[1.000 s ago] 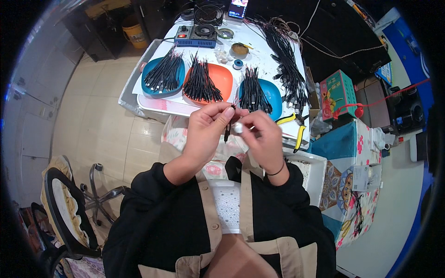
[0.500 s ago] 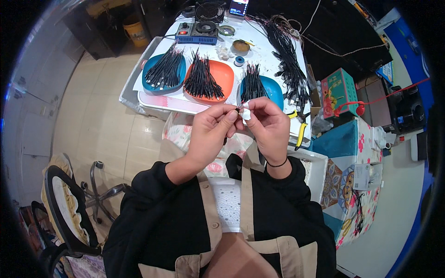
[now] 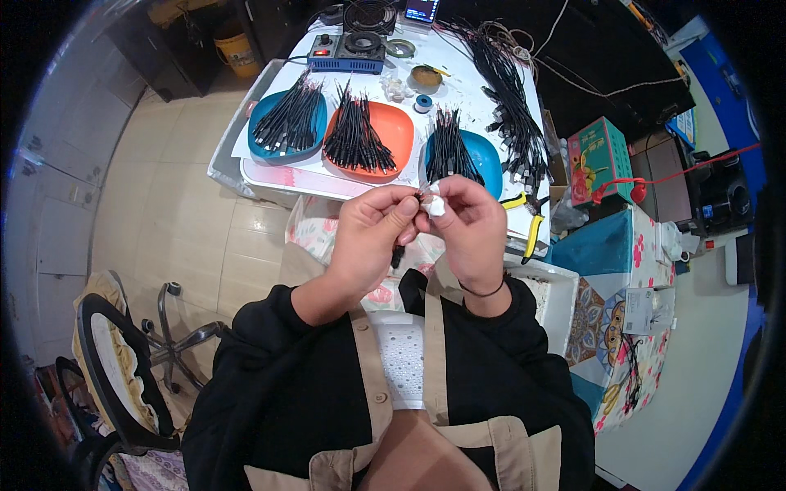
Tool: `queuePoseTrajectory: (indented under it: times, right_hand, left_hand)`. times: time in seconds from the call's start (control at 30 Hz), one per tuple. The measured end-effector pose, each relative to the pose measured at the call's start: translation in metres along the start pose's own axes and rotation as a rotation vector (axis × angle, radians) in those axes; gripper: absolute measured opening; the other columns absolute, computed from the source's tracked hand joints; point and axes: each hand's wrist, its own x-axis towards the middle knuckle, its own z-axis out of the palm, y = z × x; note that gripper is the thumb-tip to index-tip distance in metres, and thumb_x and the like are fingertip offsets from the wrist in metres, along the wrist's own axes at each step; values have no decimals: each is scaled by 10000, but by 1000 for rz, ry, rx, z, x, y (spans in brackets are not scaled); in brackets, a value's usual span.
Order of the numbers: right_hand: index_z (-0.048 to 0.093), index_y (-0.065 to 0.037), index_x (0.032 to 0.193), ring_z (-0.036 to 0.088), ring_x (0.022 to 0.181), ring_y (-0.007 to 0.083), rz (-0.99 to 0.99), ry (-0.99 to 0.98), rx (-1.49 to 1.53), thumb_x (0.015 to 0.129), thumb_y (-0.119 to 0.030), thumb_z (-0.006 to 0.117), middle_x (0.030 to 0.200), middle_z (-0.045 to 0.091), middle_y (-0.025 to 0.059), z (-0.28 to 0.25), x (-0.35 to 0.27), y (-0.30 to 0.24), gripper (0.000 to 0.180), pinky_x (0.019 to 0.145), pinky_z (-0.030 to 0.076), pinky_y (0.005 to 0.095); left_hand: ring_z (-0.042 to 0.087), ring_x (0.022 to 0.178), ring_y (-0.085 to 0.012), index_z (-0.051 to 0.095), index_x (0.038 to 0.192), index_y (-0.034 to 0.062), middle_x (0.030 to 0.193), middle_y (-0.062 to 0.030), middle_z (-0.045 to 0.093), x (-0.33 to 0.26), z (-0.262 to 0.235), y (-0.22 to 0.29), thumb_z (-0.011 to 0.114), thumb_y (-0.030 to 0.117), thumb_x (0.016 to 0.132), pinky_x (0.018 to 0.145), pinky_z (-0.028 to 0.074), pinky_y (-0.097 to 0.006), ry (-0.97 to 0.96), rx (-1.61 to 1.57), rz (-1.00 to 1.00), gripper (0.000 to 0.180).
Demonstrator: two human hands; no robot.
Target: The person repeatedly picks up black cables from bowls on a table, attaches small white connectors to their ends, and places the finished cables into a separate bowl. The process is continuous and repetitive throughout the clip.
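My left hand (image 3: 372,233) pinches a short black cable (image 3: 398,257), whose lower end hangs beneath the fingers. At its upper end fine wires show between my two hands. My right hand (image 3: 472,229) closes on a crumpled piece of white tissue (image 3: 436,204) and presses it close to those wires. The fingertips of both hands nearly touch, and hide where tissue and wires meet. Just beyond the hands, a bundle of black cables (image 3: 449,147) lies in a blue tray (image 3: 485,159). Yellow-handled pliers (image 3: 532,237) rest at the table edge, right of my right hand.
Another blue tray (image 3: 266,147) and an orange tray (image 3: 399,131) hold more black cables. Behind them stand a blue soldering station (image 3: 348,57), a solder spool (image 3: 422,104) and a round tin (image 3: 426,77). Long cables (image 3: 516,114) lie along the right side. A wheeled chair (image 3: 123,368) stands at left.
My right hand has shifted slightly left and down with the tissue. More of the black cable's lower end now shows below my left hand.
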Motion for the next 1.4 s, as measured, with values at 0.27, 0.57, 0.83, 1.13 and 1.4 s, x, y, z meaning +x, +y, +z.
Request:
queuePoseTrajectory:
  times: [0.27,0.57,0.83,1.13,1.4]
  right_hand:
    - [605,32,954,601,777,71,44,44,73,859,15,630,880,627,31,3,-11,-2,99,701,483,196]
    - [592,49,961,596,775,70,-1,-14,56,868,15,638,895,599,41,3,-10,-4,110,696,475,196]
    - [533,4,982,608,731,168,390,-139,744,893,-56,566,872,617,92,-4,-3,2,113,683,485,264]
    - [528,-5,1013,594,742,163,433,-196,704,893,-80,560,885,589,77,-12,-8,-2,144,683,502,287]
    - [541,-5,1018,586,750,134,415,-279,605,925,-109,570,881,584,60,-20,-6,2,142,670,507,265]
  left_hand:
    - [483,636,-51,630,1063,-52,788,-55,632,-7,2,2,573,84,943,554,380,-181,4,171,154,190]
    - [482,632,-44,633,1064,-56,794,-59,639,-8,-1,4,571,68,940,551,379,-177,-14,186,143,186]
    - [487,628,-50,634,1052,-64,792,-76,650,-8,-3,1,561,39,935,555,388,-183,-50,158,69,172]
    - [512,625,-72,634,997,-84,783,-109,656,-8,-8,12,562,45,933,559,411,-203,-177,163,-114,161]
    - [508,622,-59,636,974,-78,765,-76,646,-8,-5,16,556,69,941,579,421,-195,-230,211,-167,171]
